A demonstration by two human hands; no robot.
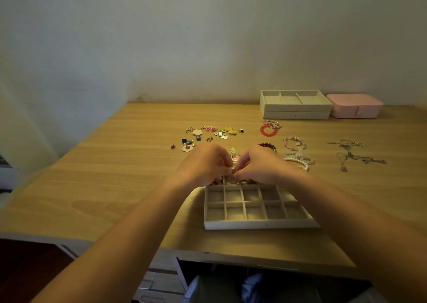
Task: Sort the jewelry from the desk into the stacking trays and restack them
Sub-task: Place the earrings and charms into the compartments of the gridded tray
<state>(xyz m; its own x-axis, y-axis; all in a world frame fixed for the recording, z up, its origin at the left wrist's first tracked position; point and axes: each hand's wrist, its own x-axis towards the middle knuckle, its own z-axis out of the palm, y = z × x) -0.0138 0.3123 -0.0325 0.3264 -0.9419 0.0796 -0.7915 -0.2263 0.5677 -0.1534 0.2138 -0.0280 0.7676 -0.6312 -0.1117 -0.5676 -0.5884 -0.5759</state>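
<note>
Jewelry (197, 132) lay mostly loose on desk (115, 164) beyond grid tray (254, 224) | left hand (203, 164) and right hand (258, 164) jointly pinched tiny piece (233, 169) over far cells | risk: fumbled pinch could drop it into wrong cell

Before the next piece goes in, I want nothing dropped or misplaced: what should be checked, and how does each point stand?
1. Grid tray flat on the desk: ok.
2. Its two near rows free: ok.
3. Secure grip by left hand and right hand, fingertips meeting over the far row: cannot tell; what they pinch is hidden.
4. Earrings sorted: not ok, loose beyond the hands.
5. Bracelets and necklaces sorted: not ok, on the desk to the right.
6. Stacked trays at the far right, top one empty: ok.
</note>
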